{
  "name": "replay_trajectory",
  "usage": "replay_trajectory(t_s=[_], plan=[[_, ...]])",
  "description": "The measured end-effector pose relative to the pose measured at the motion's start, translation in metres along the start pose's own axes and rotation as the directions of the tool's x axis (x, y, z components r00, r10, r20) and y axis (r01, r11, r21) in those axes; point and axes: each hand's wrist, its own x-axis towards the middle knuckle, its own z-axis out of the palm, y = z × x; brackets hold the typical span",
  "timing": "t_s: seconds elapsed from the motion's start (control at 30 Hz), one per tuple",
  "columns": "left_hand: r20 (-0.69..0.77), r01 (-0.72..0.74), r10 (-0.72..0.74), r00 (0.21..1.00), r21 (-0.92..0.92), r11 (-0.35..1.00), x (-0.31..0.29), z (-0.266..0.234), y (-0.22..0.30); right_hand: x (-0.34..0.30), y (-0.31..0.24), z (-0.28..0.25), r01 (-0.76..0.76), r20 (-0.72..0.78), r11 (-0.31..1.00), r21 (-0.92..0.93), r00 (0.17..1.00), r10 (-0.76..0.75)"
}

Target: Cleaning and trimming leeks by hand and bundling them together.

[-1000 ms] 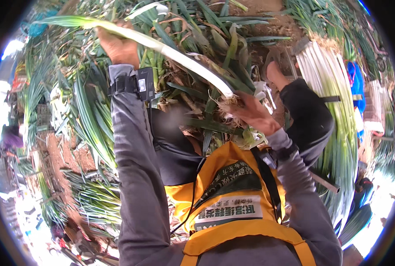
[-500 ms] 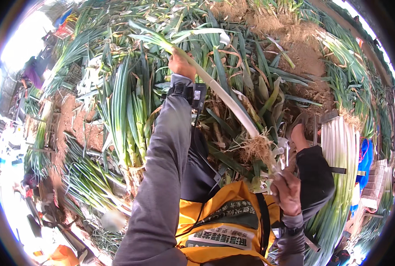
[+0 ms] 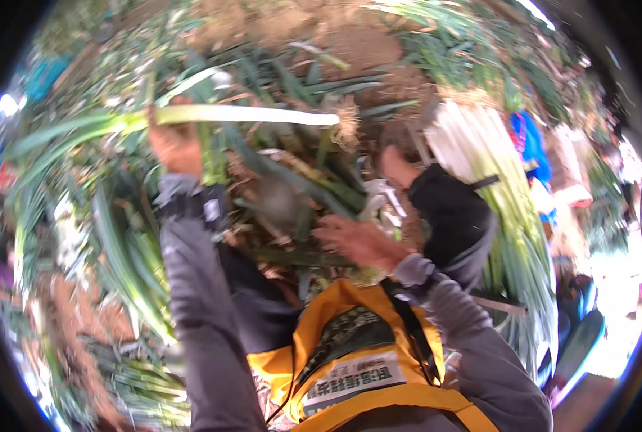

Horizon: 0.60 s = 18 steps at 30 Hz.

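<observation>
Leek [image 3: 263, 114], 1 no., held crosswise above the leaf heap [image 3: 296, 177], root tuft [image 3: 347, 124] to the right, green leaves [image 3: 76, 133] out to the left. L hand [image 3: 177, 147]: closed round the stem approx. where white turns green; exact finger posn. blurred, can't tell further. R hand [image 3: 360, 241]: fingers loosely spread, nothing seen in grasp, below the root end & apart from it.

Handling (judgement): light for its length, prob. fairly stiff along the white shank [image 3: 292, 116], which juts out unsupported w/ little sag; leaves soft & floppy, liable to crease or tear. Shank skin looks smooth, prob. slippery if damp; may bruise or snap under a hard bend. Best hold: firm but not crushing, at upper shank where leaves join, w/ 2nd hand nr. the root end if support req'd. Avoid lifting by leaf tips; fine roots likely to break off.

Adjacent: stacked leeks [image 3: 472, 147] on R side, white ends uppermost in view, beyond the bent R leg [image 3: 450, 216]; yellow apron [image 3: 335, 295] below both hands
</observation>
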Motion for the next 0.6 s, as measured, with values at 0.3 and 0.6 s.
replay_trajectory(t_s=[0.3, 0.6], plan=[[-0.07, 0.162, -0.15, 0.986, 0.215, 0.963, -0.055, 0.042, -0.035, 0.121, -0.085, -0.049, 0.333, -0.428, 0.496, 0.802, 0.9, 0.088], [0.013, 0.437, -0.45, 0.893, 0.215, 0.873, -0.12, 0.082, -0.075, 0.09, -0.117, -0.101, 0.613, -0.742, 0.45, 0.649, 0.64, 0.199]])
